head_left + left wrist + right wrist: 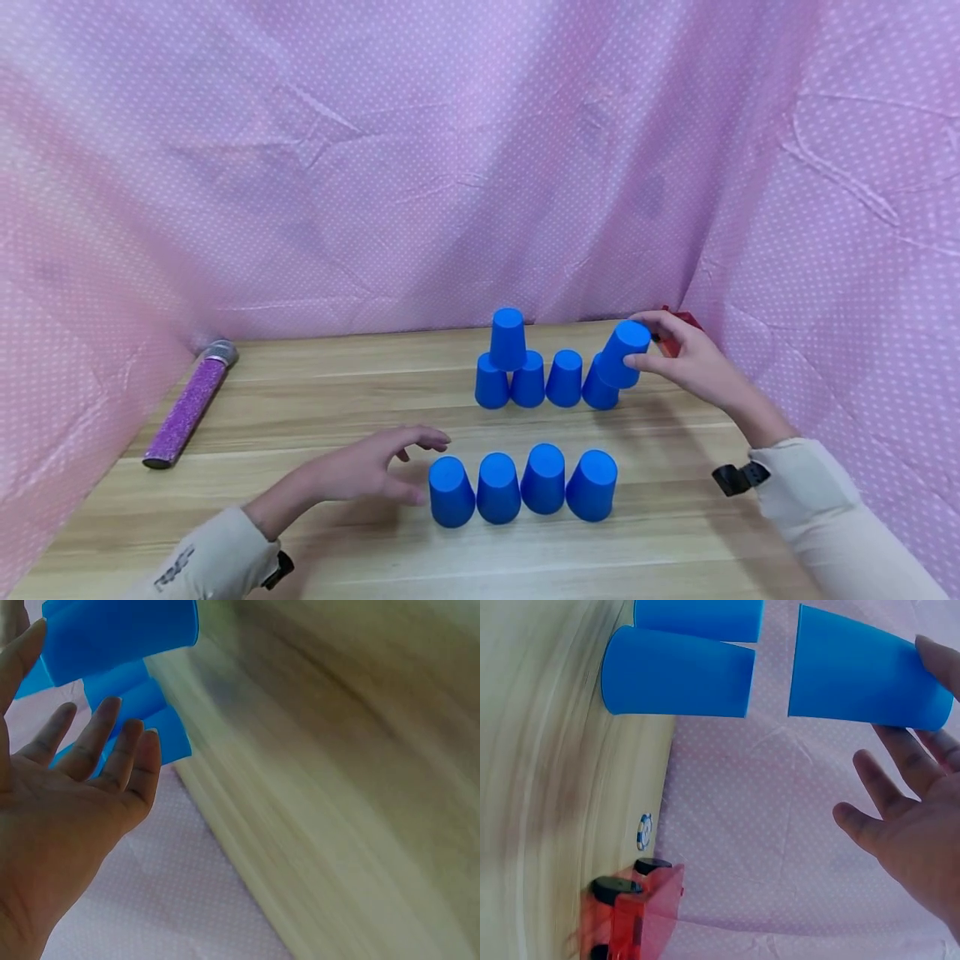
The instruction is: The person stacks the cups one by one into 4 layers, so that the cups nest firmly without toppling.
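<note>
Editor: How are the cups looking for handling?

Photographer: Left to right, the front row of four upside-down tapered blue plastic cups (498, 487), the back row of four alike (528, 383), the lone blue plastic cup (508, 342) bridging its left pair and the tilted blue plastic cup (622, 354) in hand are all seeming light, fairly stiff, perhaps slippery, hardly fragile. The sides near the narrow closed end are offering the likeliest hold.

Editor: Where are they lying from the hands?

Photographer: A glittery purple microphone (191, 408) is lying toward ten o'clock from the left hand (367, 467). That hand is curving loosely, fingers spread, holding nothing. The front row is starting just beside it at three o'clock; whether the thumb is touching, I cannot tell. The back row is standing at its two o'clock.

Editor: And at right?

Photographer: The tilted cup is leaning at nine o'clock from the right hand (693, 362), whose thumb and fingers are pinching it near the narrow end, its rim hanging clear above the back row's rightmost cup. A translucent red toy vehicle with black wheels (656, 911) is sitting beyond, near eleven o'clock.
</note>
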`<action>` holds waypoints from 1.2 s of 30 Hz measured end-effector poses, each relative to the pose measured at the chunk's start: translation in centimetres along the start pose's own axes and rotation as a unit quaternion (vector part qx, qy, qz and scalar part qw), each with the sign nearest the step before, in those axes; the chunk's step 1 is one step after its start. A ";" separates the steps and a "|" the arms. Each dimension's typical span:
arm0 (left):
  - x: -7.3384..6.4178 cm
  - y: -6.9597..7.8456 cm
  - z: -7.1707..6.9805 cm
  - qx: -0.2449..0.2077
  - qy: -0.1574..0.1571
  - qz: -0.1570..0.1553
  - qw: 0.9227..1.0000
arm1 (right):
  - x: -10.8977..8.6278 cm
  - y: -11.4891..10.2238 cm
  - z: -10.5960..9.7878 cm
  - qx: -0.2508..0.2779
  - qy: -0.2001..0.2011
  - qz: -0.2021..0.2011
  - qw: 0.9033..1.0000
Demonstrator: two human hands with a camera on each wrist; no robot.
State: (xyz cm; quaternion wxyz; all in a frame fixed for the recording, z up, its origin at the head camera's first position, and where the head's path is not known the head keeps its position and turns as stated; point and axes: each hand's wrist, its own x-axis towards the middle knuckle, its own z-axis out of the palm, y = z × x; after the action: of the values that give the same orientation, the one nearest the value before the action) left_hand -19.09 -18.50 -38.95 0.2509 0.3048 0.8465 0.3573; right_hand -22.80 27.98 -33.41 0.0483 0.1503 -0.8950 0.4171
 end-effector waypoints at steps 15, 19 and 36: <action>0.5 -0.2 1.5 -0.002 0.035 -0.005 0.999 | 3.0 1.2 1.5 0.015 0.004 0.033 0.999; 0.6 -0.1 1.6 -0.002 0.037 -0.005 0.999 | 3.5 1.2 1.8 0.016 0.002 0.035 0.999; 0.6 -0.1 1.9 -0.001 0.039 -0.006 0.999 | 4.8 1.8 2.6 0.012 -0.006 0.030 0.999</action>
State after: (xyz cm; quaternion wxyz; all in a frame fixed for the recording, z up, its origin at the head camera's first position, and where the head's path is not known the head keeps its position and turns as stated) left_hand -18.37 -17.28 -40.35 0.2198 0.2850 0.8573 0.3682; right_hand -27.80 25.97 -35.35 0.0283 0.1266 -0.8943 0.4282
